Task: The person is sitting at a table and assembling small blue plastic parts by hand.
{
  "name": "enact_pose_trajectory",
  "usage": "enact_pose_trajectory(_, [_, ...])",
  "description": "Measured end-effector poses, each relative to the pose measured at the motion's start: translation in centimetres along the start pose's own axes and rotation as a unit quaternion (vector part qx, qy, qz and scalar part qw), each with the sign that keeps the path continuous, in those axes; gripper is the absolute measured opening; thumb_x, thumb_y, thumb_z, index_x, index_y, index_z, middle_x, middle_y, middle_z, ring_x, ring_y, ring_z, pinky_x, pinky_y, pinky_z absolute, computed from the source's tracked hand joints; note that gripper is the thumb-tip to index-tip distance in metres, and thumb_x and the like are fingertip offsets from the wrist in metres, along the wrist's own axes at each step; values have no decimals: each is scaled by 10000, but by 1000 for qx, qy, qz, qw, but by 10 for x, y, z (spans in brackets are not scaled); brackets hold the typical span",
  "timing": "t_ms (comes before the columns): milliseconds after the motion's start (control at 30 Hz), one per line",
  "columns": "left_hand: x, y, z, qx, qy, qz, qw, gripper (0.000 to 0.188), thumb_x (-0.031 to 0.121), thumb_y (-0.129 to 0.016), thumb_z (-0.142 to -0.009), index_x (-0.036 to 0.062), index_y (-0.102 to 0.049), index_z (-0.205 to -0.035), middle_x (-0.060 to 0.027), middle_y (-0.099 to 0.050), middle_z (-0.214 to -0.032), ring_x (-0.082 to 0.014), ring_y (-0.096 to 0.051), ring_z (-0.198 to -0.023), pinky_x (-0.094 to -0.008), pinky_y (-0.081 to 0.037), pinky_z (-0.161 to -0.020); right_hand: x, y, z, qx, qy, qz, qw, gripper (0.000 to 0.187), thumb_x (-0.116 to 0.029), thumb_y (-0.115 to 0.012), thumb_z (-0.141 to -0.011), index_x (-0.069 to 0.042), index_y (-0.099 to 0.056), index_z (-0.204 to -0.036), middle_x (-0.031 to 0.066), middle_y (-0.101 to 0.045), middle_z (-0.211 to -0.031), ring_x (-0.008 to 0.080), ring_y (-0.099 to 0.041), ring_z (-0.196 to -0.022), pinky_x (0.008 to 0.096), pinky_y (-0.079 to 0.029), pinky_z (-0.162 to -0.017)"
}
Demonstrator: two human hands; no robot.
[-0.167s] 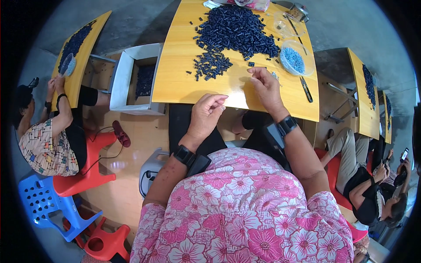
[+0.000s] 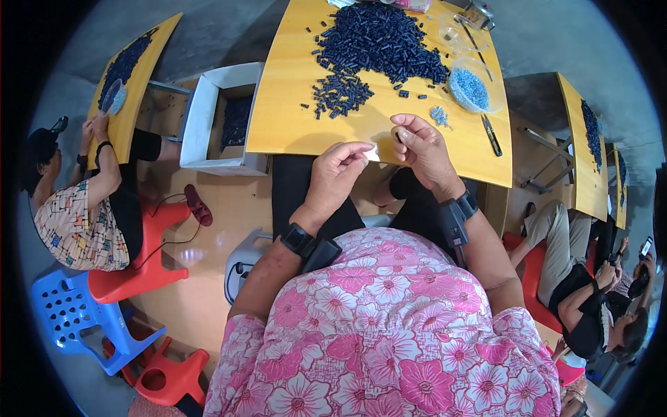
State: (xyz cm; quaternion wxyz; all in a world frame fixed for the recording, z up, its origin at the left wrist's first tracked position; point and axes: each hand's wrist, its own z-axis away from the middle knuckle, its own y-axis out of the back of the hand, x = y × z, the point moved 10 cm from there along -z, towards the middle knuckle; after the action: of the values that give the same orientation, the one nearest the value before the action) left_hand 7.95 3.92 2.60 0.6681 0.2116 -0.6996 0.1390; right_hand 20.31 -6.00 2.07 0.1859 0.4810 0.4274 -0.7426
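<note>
Over the near edge of the table, my left hand (image 2: 338,178) is closed in a pinch; what its fingertips hold, if anything, is too small to make out beside the bright glare. Just to its right, my right hand (image 2: 427,154) pinches a small black cylindrical piece (image 2: 398,137) between thumb and forefinger. The two hands are close but apart. Beyond them lies a large heap of similar black pieces (image 2: 379,45), with a smaller group (image 2: 342,95) in front of it. Past my right fingertips sits a little cluster of pale blue, shiny bits (image 2: 439,116).
A clear round tub (image 2: 495,99) of light blue pieces stands on the table (image 2: 292,132) at right, near black tweezers (image 2: 491,135). Another clear dish (image 2: 455,35) is behind. An open white carton (image 2: 199,125) stands left of the table. People sit at tables on both sides.
My right hand has come down and left, nearer my left hand, and a black piece now shows in its fingers. The view has shifted slightly.
</note>
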Motion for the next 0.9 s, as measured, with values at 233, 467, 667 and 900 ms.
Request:
enact_pose_trajectory(233, [23,-19,-4,-25,-6,111,993,226,-18,-590,-871,-3,-622,-1095,-27,-630,-888,-76,-597,-810,-212,-491,-764,13,-30,18,-63,-37,-86,994,246,-108,-572,-922,-36,-550,-1156,1,-559,-821,93,-521,-675,229,-449,-646])
enact_pose_trajectory(467, [24,-18,-4,-18,-14,81,996,158,-27,-600,-869,-6,-631,-1022,-48,-659,-885,-83,-616,-796,-216,-508,-747,17,-35,24,-90,-43,-127,987,259,-69,-575,-913,-37,-539,-1168,35,-603,-906,112,-584,-748,234,-494,-718])
enact_pose_trajectory(667, [29,-15,-2,6,-11,118,993,123,-17,-603,-873,-1,-632,-991,-33,-657,-884,-71,-607,-798,-206,-501,-736,13,-34,25,-101,-30,-133,985,263,5,-588,-872,-26,-557,-1131,61,-627,-930,138,-618,-789,250,-514,-750])
enact_pose_trajectory(900, [26,-16,-4,5,-8,81,997,122,-12,-595,-878,-7,-629,-996,-30,-652,-877,-69,-603,-785,-206,-501,-731,8,-25,22,-50,-17,-56,997,244,57,-619,-820,-13,-589,-1052,55,-626,-914,137,-621,-807,252,-528,-719])
